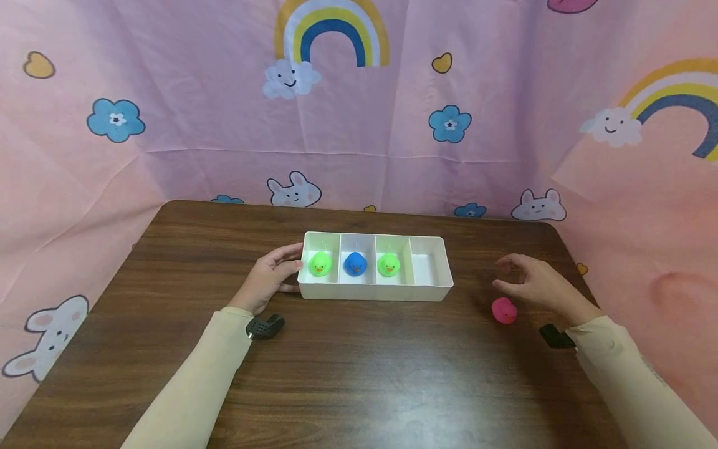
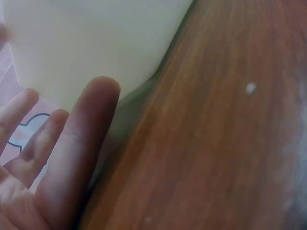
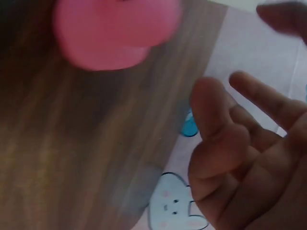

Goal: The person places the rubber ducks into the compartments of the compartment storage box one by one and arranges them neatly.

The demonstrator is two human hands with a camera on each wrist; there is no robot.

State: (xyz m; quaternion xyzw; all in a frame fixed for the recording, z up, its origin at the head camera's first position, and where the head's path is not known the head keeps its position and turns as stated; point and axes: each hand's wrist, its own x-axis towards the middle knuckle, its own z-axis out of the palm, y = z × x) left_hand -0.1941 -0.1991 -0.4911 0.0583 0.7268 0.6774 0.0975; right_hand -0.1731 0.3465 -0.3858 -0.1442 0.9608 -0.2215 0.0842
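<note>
A white tray (image 1: 370,292) with a row of compartments stands on the table. From the left it has a green toy duck (image 1: 320,264), a blue toy duck (image 1: 356,264) and a second green toy duck (image 1: 389,265); the rightmost compartment shows a bare floor. My left hand (image 1: 268,277) is at the tray's left end, its extended fingers against the end wall (image 2: 86,43) without curling round it. To the right of the tray, a pink toy duck (image 1: 504,310) sits on the table. Just beyond it hovers my right hand (image 1: 535,284), fingers loosely bent, apart from the duck (image 3: 115,28).
The brown wooden table (image 1: 348,374) ends at a back edge behind the tray. A pink and purple cloth (image 1: 348,125) printed with rainbows, flowers and rabbits hangs behind the table and at its sides. Dark wrist devices (image 1: 266,327) sit at both cuffs.
</note>
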